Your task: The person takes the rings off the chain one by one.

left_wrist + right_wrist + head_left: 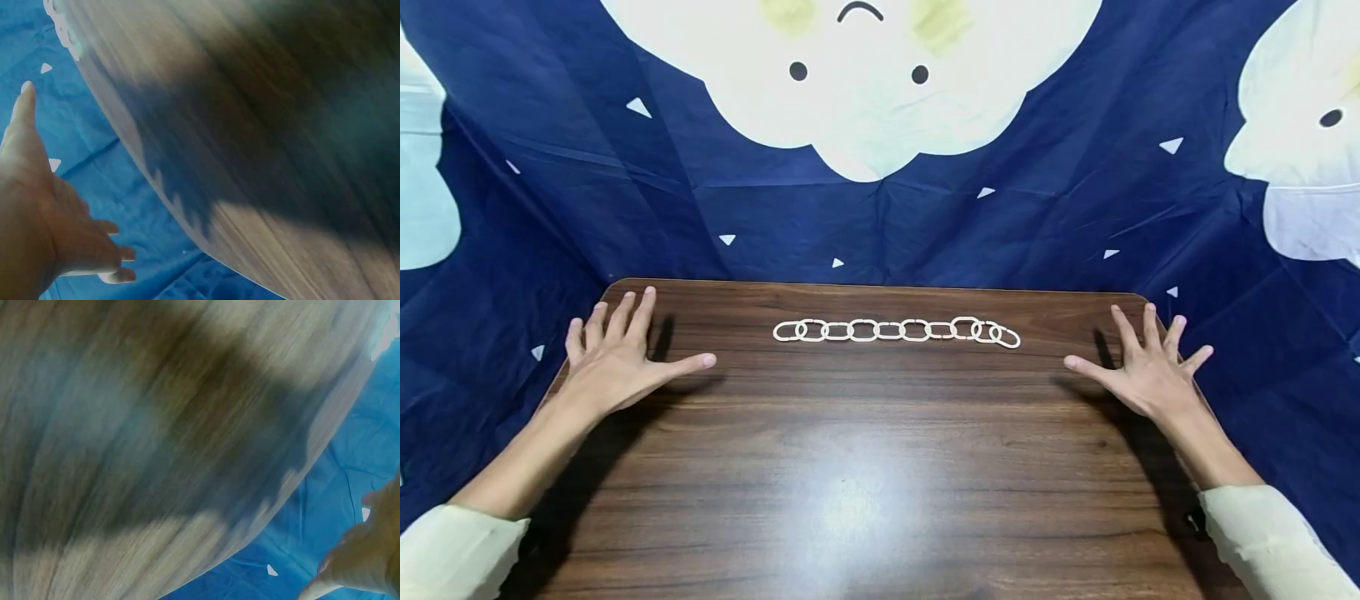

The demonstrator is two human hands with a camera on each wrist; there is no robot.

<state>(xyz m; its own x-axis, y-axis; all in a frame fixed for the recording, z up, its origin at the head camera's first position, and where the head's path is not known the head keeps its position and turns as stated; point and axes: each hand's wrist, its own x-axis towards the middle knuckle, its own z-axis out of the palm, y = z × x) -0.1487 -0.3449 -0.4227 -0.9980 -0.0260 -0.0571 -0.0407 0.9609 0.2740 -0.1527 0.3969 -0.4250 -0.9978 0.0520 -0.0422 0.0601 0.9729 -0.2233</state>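
A chain of white oval links (876,331) lies almost straight along the far edge of the dark wood-grain table (880,417), its right end bending slightly toward the person. Wide wooden surface lies before it and at both its ends. The left hand (613,358) and right hand (1153,375), fingers widely spread, hold nothing near the side edges. Navy cloth (925,225) stands behind.

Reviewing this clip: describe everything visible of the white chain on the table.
The white chain is a single row of interlocked oval links, smooth and plastic-looking, some with small gaps. It lies stretched almost straight along the far part of the wood-grain table, its rightmost link slanting toward the person. It rests on the tabletop between the left hand and right hand, touching neither.
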